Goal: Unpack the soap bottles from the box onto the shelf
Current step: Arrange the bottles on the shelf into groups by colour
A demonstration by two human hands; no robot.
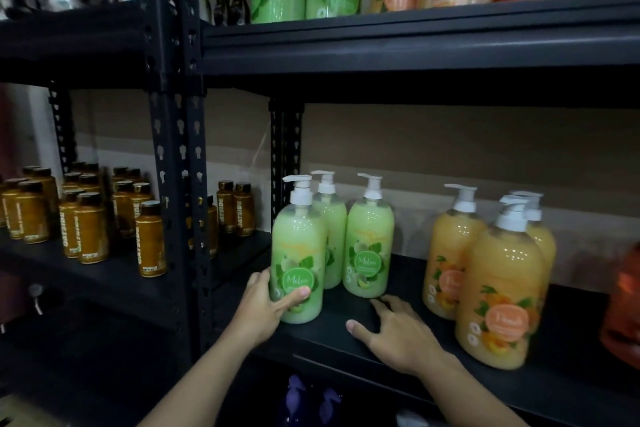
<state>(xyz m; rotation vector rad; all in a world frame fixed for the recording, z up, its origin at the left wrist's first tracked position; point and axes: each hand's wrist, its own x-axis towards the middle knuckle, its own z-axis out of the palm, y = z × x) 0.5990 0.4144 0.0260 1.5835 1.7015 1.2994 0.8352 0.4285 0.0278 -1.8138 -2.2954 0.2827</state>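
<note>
Your left hand (265, 302) grips the upright green soap bottle (298, 262) near the shelf's (332, 340) front edge, long axis vertical. Your right hand (398, 333) rests flat, fingers spread, just right of it, holding nothing. Box not visible.

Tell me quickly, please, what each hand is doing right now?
Left hand: closed around the front green bottle.
Right hand: open, fingers resting on the shelf, holding nothing.
</note>
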